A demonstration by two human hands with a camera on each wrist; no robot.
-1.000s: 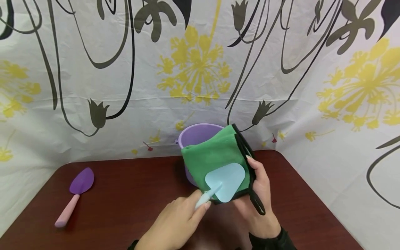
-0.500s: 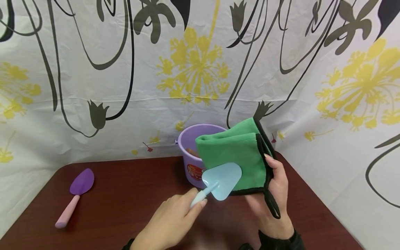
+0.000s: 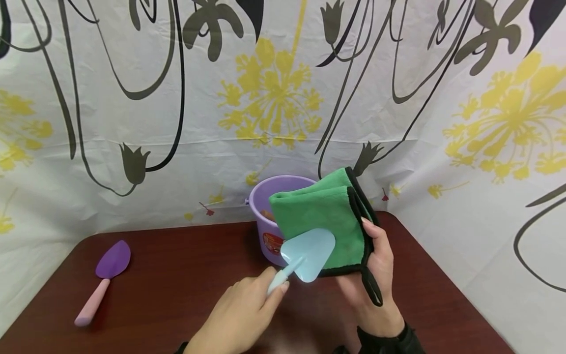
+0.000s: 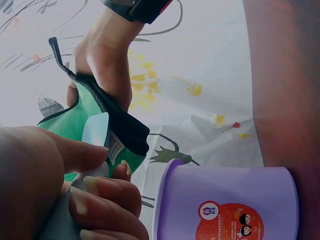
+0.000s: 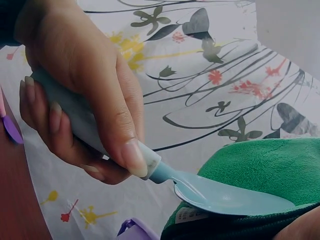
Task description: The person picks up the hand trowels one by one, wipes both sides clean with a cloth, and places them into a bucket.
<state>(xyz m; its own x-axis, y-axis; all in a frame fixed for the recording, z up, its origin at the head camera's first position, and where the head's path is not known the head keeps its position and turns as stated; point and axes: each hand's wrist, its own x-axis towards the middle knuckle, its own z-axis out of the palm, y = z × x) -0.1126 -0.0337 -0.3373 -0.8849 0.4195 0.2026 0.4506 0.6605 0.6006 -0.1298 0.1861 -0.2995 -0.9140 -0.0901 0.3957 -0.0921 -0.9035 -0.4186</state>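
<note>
My left hand (image 3: 240, 309) grips the handle of a light blue trowel (image 3: 311, 253), its fingers curled round it. The blade lies against a folded green cloth (image 3: 325, 211) with black edging and a black loop. On the cloth's right side my right hand (image 3: 373, 280) holds it, thumb in front and the other fingers behind. In the right wrist view the trowel blade (image 5: 230, 195) touches the cloth (image 5: 260, 165). The left wrist view shows the cloth (image 4: 67, 125) partly hidden behind the left hand.
Behind the cloth stands a purple bucket (image 3: 261, 209) with a red label; something brownish lies inside it. A purple trowel (image 3: 112, 260) with a pink handle lies at the left of the dark brown table (image 3: 177, 275). A patterned sheet (image 3: 194, 108) hangs behind.
The cloth in my right hand moved right, uncovering the bucket's label, then came slightly back left. The trowel shifted a little left and stays in front of the cloth.
</note>
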